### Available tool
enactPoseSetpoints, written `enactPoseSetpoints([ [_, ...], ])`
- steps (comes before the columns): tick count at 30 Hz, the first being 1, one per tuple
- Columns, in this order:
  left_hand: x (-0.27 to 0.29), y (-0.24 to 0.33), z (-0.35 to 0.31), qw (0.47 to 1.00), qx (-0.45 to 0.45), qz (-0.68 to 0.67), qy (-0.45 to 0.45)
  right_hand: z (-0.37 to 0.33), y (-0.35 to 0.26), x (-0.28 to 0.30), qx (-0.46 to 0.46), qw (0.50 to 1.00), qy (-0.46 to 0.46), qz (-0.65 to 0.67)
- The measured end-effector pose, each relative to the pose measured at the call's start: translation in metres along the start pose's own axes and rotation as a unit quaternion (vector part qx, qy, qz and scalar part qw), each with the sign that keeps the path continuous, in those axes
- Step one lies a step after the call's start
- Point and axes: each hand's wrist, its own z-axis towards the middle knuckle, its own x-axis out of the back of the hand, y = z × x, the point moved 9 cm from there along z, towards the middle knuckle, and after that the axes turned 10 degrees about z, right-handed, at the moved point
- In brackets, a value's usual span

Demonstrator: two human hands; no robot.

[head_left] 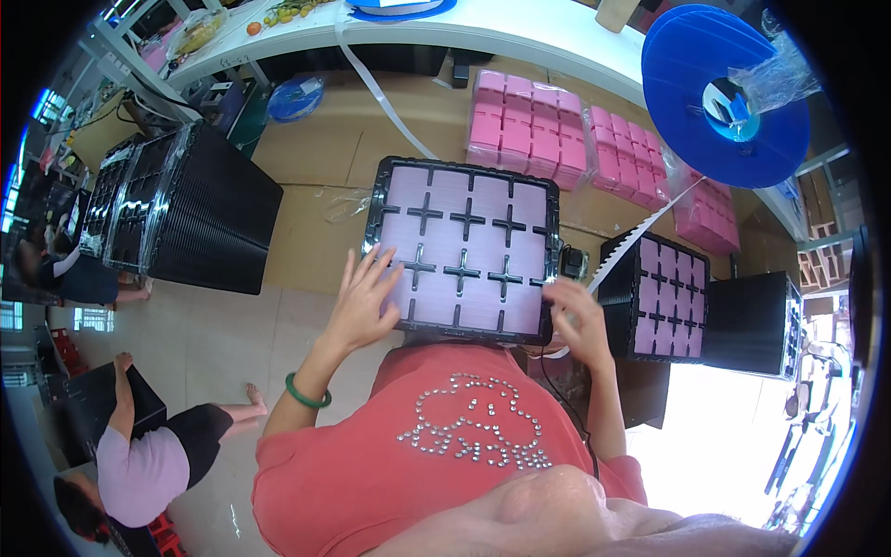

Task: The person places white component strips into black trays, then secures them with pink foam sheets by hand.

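Note:
A black plastic tray (pixel 553 200) lies in front of me, with cross-shaped ribs between its compartments. Pale lilac sheets or pads (pixel 441 246) fill the compartments. My left hand (pixel 365 299) rests at the tray's left edge, its fingers spread and the fingertips over the lower left compartments. At the lower right edge is my right hand (pixel 580 323), fingers bent and thumb apart; I see nothing held in it. A white toothed strip (pixel 634 234) comes down from the upper right towards that hand.
Pink foam block stacks (pixel 529 128) stand behind the tray. A blue reel (pixel 664 102) hangs upper right. Another filled tray (pixel 670 297) sits at right; nested black trays (pixel 200 209) stand at left. A white shelf (pixel 520 42) crosses the back. Another person (pixel 153 464) is lower left.

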Motion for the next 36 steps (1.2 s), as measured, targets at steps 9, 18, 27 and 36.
enactPoseSetpoints([
  [9, -0.081, -0.065, 0.121, 0.976, -0.02, 0.214, -0.039, 0.128, 0.08, -0.05, 0.1, 0.927, 0.007, -0.362],
  [18, -0.035, -0.018, 0.025, 0.977, -0.04, 0.21, 0.011, 0.025, 0.022, -0.049, 0.076, 0.926, -0.007, -0.369],
  [27, -0.028, -0.01, -0.057, 0.99, -0.002, 0.138, -0.01, -0.054, 0.016, -0.038, 0.014, 0.939, -0.037, -0.342],
  [36, -0.113, -0.106, -0.017, 0.862, 0.333, -0.383, -0.007, -0.012, 0.111, -0.012, -0.165, 0.968, 0.155, -0.104],
])
